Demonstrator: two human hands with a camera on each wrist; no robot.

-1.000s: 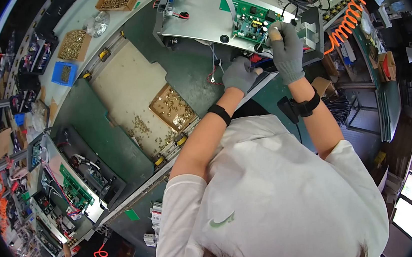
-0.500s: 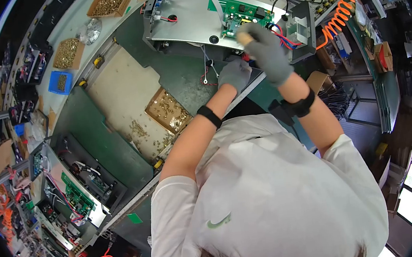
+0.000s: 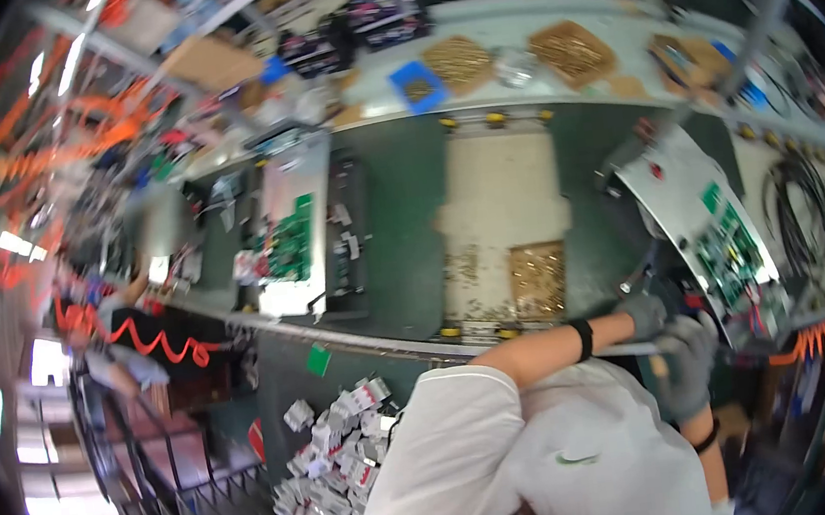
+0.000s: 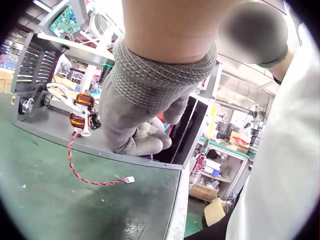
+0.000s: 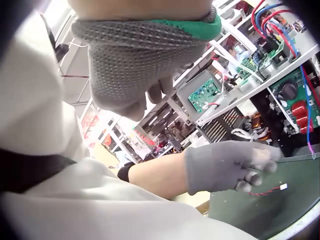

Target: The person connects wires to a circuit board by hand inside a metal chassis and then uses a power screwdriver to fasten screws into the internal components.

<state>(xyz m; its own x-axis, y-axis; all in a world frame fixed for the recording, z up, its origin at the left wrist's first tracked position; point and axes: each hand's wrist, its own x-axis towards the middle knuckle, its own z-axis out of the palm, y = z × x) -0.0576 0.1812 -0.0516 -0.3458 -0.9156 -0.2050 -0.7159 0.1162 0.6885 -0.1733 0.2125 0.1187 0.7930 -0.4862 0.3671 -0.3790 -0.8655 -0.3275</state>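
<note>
A metal chassis [image 3: 670, 170] with a raised panel bearing a green circuit board [image 3: 728, 249] stands at the right of the bench. At its near edge is my gloved left hand [image 3: 645, 313]; in the left wrist view this hand [image 4: 145, 110] has bent fingers against the chassis's lower lip [image 4: 100, 150], and whether they grip anything is hidden. My gloved right hand [image 3: 687, 364] is beside it, nearer my body. The right wrist view shows the right hand [image 5: 145, 65] off the chassis, fingers loosely bent, nothing visible in them. Red and blue wires [image 5: 306, 100] run down inside the chassis.
A twisted red-black lead [image 4: 90, 181] lies on the green mat. Further along the bench are a box of brass parts [image 3: 539, 279], a second chassis [image 3: 299, 229] and a blue tray [image 3: 418, 88]. Black cables [image 3: 804, 206] lie at the right; grey-white parts [image 3: 343, 456] are piled below.
The head view has swung towards the left side of the bench. My right hand has come away from the circuit board towards my body. The left hand remains at the chassis's near edge.
</note>
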